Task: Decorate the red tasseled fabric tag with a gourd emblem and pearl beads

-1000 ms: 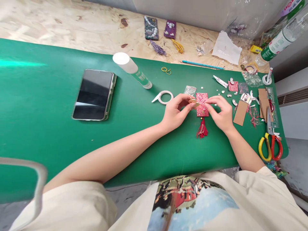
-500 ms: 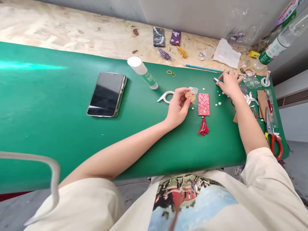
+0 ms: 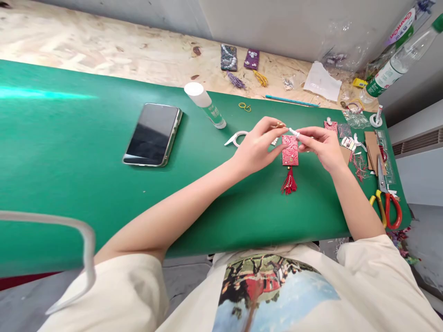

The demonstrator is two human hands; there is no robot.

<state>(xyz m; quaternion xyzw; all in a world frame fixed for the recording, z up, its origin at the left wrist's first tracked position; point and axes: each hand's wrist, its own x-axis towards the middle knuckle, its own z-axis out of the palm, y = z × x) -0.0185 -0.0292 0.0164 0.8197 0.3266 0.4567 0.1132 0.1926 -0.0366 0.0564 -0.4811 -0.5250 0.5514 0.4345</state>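
1. Wood-chip table (image 3: 104, 41) w/ a green mat (image 3: 86, 184) over most of it; everything below sits on these.
2. Black smartphone (image 3: 152, 134), screen up, on the mat, well left of the hands.
3. White-capped glue stick w/ green label (image 3: 205, 104) lying on its side just right of the phone.
4. Red-and-yellow-handled scissors (image 3: 389, 203) at the mat's right edge, near brown card pieces (image 3: 373, 147).
5. Left hand (image 3: 258, 145) above the mat, thumb + fingers pinched on a small tan piece (image 3: 279, 125); too small to tell more.
6. Right hand (image 3: 320, 145) closed around a small white glue tube (image 3: 294, 132), tip pointing left toward the left hand's fingertips; touching or not, can't tell.
7. Red patterned fabric rectangle w/ red tassel (image 3: 290, 152) flat on the mat, between and just under the two hands, tassel toward the person.
8. White tape ring (image 3: 237, 137) just left of the left hand.
9. Small gold wire loops (image 3: 244, 107) behind it, near the mat's far edge.
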